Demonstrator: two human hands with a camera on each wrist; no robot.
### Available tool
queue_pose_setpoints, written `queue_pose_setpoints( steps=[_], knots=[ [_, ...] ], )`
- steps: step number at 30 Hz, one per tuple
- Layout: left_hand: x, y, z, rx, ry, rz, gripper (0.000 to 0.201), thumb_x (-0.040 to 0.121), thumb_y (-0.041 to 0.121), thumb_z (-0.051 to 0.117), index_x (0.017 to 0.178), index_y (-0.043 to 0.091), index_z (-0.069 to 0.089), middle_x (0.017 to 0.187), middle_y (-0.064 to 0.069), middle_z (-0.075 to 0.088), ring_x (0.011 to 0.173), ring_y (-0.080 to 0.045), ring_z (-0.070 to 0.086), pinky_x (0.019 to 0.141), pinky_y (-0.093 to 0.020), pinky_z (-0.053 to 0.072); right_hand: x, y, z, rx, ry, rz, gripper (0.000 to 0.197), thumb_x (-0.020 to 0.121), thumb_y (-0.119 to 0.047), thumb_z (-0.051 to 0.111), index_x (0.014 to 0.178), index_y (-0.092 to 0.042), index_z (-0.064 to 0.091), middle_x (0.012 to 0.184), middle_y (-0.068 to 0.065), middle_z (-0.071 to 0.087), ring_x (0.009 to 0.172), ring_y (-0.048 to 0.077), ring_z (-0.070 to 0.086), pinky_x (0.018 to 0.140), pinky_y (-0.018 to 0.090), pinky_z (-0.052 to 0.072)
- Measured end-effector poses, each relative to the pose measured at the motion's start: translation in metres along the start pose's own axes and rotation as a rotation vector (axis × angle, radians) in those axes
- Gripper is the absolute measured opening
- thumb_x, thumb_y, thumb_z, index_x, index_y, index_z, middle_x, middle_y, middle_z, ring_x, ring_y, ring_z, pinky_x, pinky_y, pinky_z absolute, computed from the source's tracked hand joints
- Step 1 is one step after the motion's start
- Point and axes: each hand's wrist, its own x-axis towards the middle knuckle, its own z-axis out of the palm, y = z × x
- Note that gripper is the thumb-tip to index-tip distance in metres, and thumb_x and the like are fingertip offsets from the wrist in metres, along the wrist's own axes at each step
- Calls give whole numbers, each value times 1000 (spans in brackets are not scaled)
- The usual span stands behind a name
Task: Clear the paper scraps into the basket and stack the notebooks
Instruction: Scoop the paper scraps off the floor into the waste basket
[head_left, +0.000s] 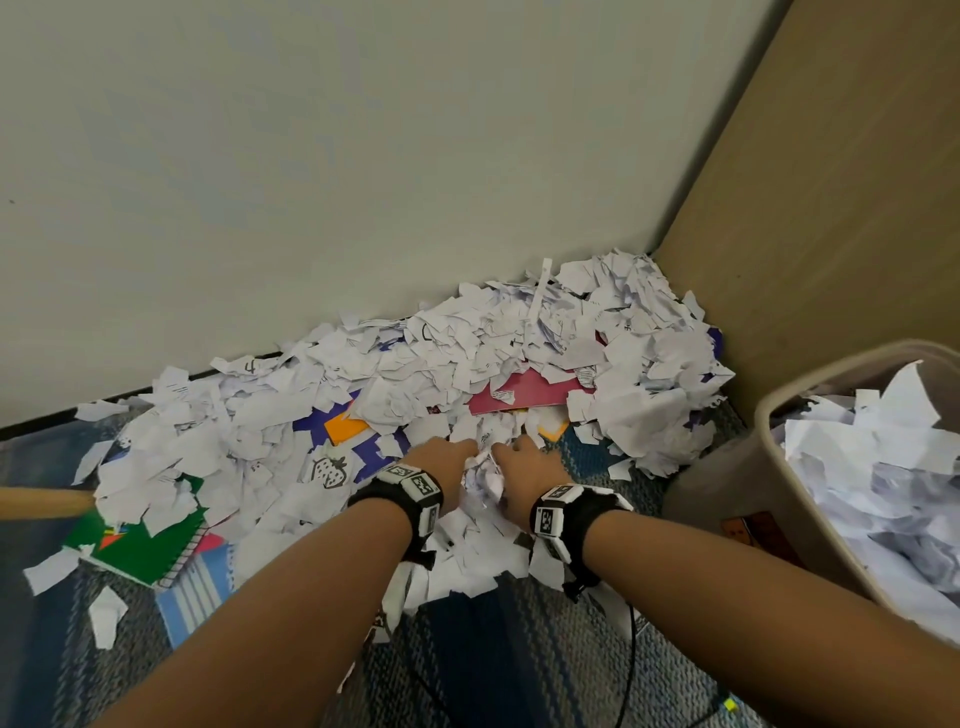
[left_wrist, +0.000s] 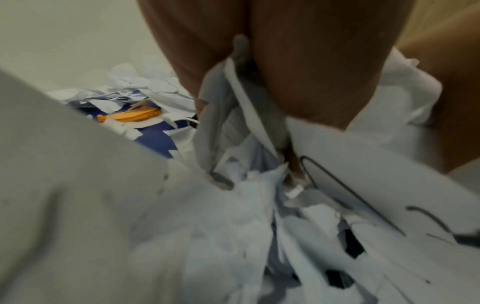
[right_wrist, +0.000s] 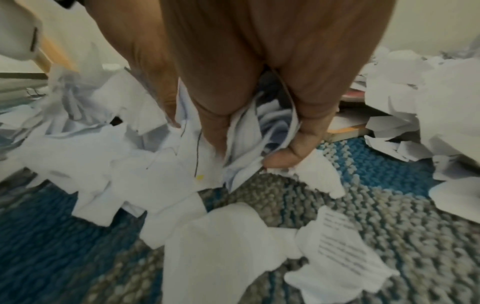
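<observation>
Head view: a wide heap of paper scraps (head_left: 519, 364) fills the floor corner where two walls meet, spilling forward over the carpet (head_left: 493, 649).
Basket: the basket (head_left: 769, 415) stands just right of the heap, already well filled with torn paper.
Notebooks: a pink notebook (head_left: 535, 392), a green spiral notebook (head_left: 150, 551) and a blue striped notebook (head_left: 195, 592) lie apart, partly buried and unstacked.
Step in hand: scooping a handful from the heap's near edge, as I judge it.
Left hand: left hand (head_left: 441, 460) has its grip closed on a bunch of scraps (left_wrist: 259, 144).
Right hand: right hand (head_left: 535, 465), touching the same clump, has fingers curled round torn sheets (right_wrist: 244, 131).
Next move: calls for lifting the pressed bundle and carrying it right over the basket rim without shedding pieces.
Scraps: white, ragged, crumpled, some printed or scribbled.
</observation>
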Motion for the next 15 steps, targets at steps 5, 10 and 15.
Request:
queue_pose_setpoints(
  steps=[5,10,15],
  knots=[
    [-3,-1,-26,11,66,4,25,85,19,59,108,19,51,106,-9,58,99,-29,60,72,-30,44,3,-2,-31,4,91,-67,36,87,-13,58,122,-15,52,115,14,59,108,33,57,84,36,48],
    [-8,1,-81,-82,239,-38,14,83,16,56,81,26,46,85,-1,60,73,-19,59,66,-29,52,5,-1,-78,4,227,-50,27,86,-11,58,113,-14,58,109,10,65,99,28,62,72,27,42],
    [-21,12,-129,-217,392,15,13,80,20,60,83,28,50,82,3,61,71,-17,58,57,-25,46,-11,4,-131,93,325,13,15,88,-18,56,103,-14,58,105,11,64,98,32,62,69,29,42]
  ],
)
